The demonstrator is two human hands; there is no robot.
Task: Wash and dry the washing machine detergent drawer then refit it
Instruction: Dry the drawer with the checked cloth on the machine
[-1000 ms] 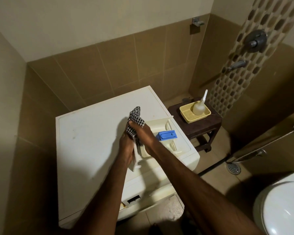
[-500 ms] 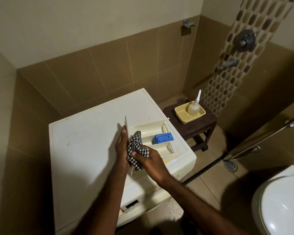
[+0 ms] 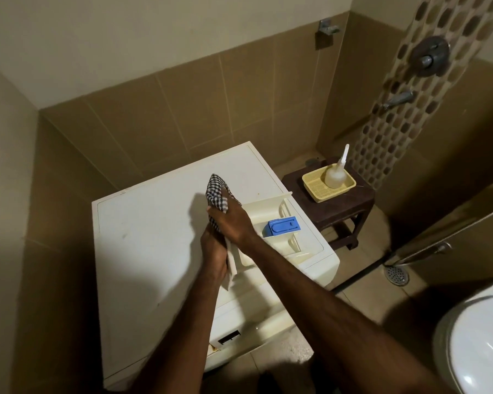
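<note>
The detergent drawer [image 3: 271, 223] lies on the top surface of the washing machine [image 3: 154, 237], toward its right front corner, with its front panel [image 3: 230, 264] standing up on edge at the near left end. The left hand [image 3: 214, 251] has its fingers curled round that panel, steadying it from the outer side. The right hand [image 3: 231, 220] grips a bunched checked cloth [image 3: 217, 193] and presses it against the panel's far end, just above the left fingers; the cloth stands up past the right fingers. To the right of both hands the open compartments show, with a blue insert [image 3: 282, 226] sitting in the middle one. The drawer looks like thin moulded plastic: light, stiff, hollow, and probably slick where any water remains, so it would likely skid on the smooth machine top unless one hand pins it. The panel is the sturdiest place to take hold, since it is thick and gives the fingers an edge to wrap; the thin dividers and the blue insert look more likely to flex or pop loose under pressure. The cloth is soft and limp, so it probably needs to be kept wadded to reach the corners. Beyond the machine, well apart from the fingers, a stool [image 3: 339, 200] carries a yellow basket [image 3: 316, 189] with a bottle [image 3: 335, 174].
</note>
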